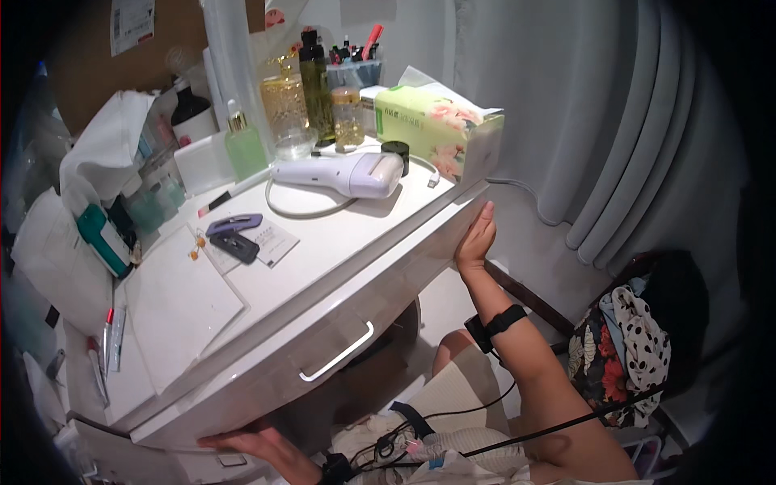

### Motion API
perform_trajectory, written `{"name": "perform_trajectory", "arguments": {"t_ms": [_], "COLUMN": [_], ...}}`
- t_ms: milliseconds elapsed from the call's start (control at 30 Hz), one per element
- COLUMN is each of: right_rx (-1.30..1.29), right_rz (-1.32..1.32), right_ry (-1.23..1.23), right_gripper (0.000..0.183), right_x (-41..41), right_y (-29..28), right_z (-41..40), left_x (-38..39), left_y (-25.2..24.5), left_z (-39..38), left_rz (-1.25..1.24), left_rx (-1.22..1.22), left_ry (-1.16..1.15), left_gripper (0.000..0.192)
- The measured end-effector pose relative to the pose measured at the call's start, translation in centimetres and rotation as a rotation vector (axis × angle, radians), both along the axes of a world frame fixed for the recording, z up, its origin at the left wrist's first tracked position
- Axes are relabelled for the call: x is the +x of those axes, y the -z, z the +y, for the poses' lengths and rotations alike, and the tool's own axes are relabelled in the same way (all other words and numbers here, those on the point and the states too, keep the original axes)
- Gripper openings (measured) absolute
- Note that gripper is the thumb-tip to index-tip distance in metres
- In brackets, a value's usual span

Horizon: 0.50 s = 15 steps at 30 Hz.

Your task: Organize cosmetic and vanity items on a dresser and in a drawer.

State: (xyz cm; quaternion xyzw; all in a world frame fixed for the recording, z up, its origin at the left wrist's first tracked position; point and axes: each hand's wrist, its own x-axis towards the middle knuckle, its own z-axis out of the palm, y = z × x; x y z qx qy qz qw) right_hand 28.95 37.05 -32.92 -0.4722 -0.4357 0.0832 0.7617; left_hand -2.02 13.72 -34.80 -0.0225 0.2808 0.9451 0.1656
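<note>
A white drawer (327, 315) with a glossy front sits slightly out from the white vanity table, leaving a narrow gap under the tabletop edge. Its pale bar handle (338, 353) is untouched. My left hand (257, 438) supports the lower left corner of the drawer from beneath, palm turned up. At the opposite end, my right hand (477, 238) presses around the drawer's right side, fingers pointing up. Both hands hold the drawer between them. The fingers of my left hand are partly hidden under the drawer's bottom edge. Each wrist wears a black strap.
On the tabletop (303, 242) lie a lavender handheld device (339, 174), hair clips (235, 236) and a cable. A tissue pack (436, 130) stands near the right edge, bottles behind. Grey curtains (545, 109) hang at right, above a pile of clothes (630, 345). Black cables cross my lap.
</note>
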Motion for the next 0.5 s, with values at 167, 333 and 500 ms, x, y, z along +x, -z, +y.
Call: {"name": "perform_trajectory", "arguments": {"t_ms": [167, 333, 500], "right_rx": [-0.057, 0.005, -0.564], "right_rz": [-0.032, 0.165, 0.112], "right_ry": [0.084, -0.198, -1.360], "right_gripper": [0.044, 0.012, 0.027], "right_x": [1.0, -1.6, -7.1], "right_y": [-0.9, 1.9, -1.6], "right_z": [-0.4, -6.4, -15.5], "left_x": [0.5, -1.2, -1.6], "left_y": [0.2, 1.6, 3.6], "left_z": [0.5, -0.4, -0.8], "left_rz": [0.032, 0.004, -0.107], "left_rx": [-0.016, 0.094, 0.169], "left_ry": [0.060, 0.120, 0.128], "left_gripper": [0.074, 0.067, 0.061]}}
